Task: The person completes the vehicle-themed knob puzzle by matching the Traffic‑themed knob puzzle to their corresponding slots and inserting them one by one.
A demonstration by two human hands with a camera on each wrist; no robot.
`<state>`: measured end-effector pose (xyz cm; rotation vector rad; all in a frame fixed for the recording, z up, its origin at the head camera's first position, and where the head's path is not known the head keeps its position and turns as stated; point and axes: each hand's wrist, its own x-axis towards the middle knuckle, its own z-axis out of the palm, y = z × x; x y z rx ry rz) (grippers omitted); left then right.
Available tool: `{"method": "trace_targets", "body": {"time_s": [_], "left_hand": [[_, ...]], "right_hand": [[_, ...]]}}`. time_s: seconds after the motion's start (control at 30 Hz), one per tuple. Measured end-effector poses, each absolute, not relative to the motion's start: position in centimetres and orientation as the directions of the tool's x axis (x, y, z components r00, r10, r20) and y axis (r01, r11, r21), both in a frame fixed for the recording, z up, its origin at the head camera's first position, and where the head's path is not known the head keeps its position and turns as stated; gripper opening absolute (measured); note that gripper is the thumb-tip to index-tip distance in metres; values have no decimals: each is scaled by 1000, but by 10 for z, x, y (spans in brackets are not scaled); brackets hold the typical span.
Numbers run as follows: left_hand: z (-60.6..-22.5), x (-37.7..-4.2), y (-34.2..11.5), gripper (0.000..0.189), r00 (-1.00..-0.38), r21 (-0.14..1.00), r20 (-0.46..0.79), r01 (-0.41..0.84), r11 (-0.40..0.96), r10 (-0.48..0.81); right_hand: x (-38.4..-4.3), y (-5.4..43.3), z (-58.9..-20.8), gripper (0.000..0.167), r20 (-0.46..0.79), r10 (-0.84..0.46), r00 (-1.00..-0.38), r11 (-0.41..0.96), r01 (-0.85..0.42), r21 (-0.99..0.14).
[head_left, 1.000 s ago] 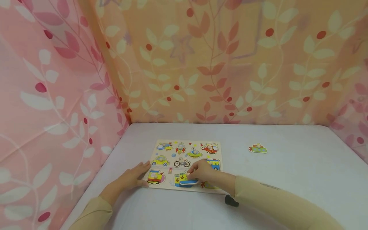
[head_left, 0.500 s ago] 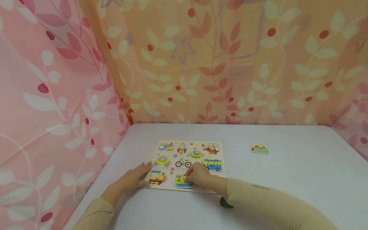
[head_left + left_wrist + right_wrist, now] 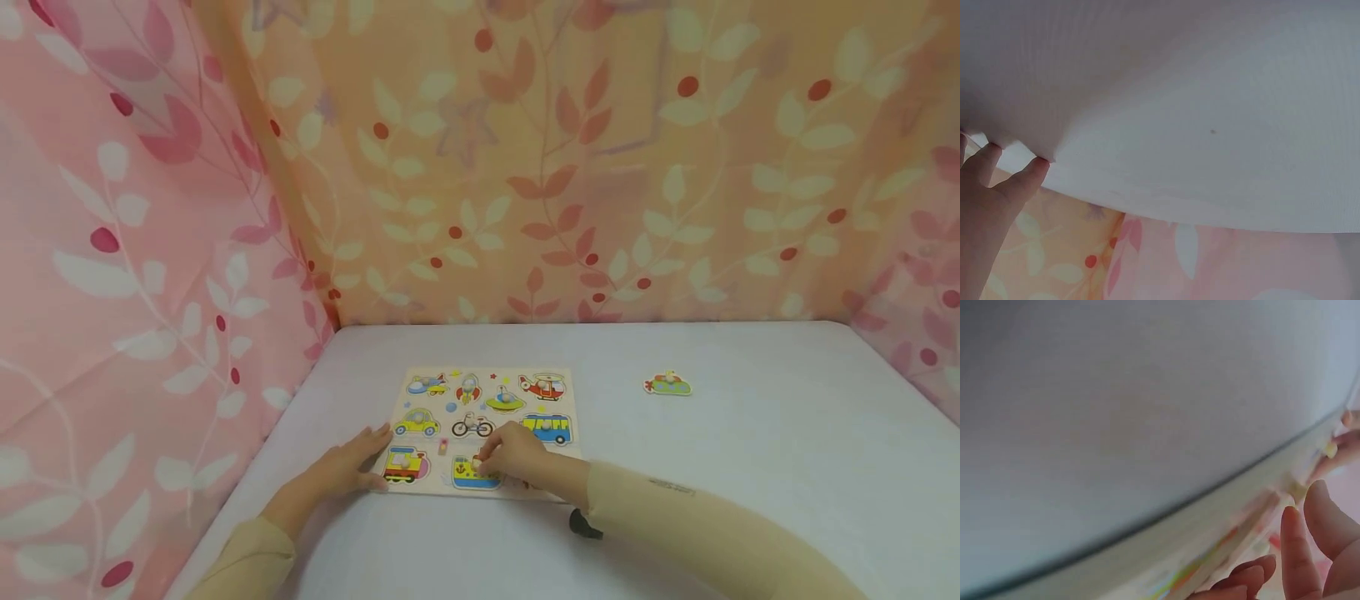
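A wooden knob puzzle board [image 3: 480, 492] lies on the table with vehicle pieces in it. Into its bottom row a yellow and blue ship puzzle piece [image 3: 467, 479] sits, lying flat over its matching picture. My right hand [image 3: 517, 454] pinches the ship's knob with thumb and index finger, covering the piece's right part; in the right wrist view the thumb [image 3: 1329, 519] and index finger meet at a small knob. My left hand [image 3: 348, 462] rests at the board's left edge, fingers extended. Off to the right lies a green and red submarine piece [image 3: 670, 384].
Train [image 3: 405, 465], car [image 3: 417, 422], bicycle [image 3: 472, 426] and bus [image 3: 547, 428] pieces sit in the board, with more along its top row. A white cloth covers the table [image 3: 750, 467]. Floral curtains [image 3: 562, 167] hang behind and at the left.
The ship piece, tilted and off its picture a second ago, has come down flat in the bottom row under my right hand. My left hand stays at the board's edge.
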<state>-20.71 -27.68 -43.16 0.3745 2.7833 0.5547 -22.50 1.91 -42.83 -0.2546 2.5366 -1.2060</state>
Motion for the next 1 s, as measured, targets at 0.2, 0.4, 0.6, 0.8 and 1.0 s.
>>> {"method": "trace_targets", "body": {"time_s": [0.2,0.4,0.6,0.8,1.0], "left_hand": [[-435,-202,-279,87,-927,359,-177,253,899,331],[-431,-200,-282,84,-925,348,-148,283,894,350],[-430,-204,-283,84,-924,361,-169,266,894,344],[-427,-204,-277,85,-924,389,-185,245,888,336],[-426,-205,-274,84,-922,392,-195,240,888,336]], "right_hand": [[-227,45,-421,11,-216,-279,-936,590,10,-807],[-232,80,-413,12,-179,-256,-950,560,5,-829],[-236,123,-408,17,-149,-201,-968,579,5,-816],[-242,169,-403,26,-127,-150,-981,588,15,-809],[-246,206,-402,32,-36,-137,-990,573,-49,-818]]}}
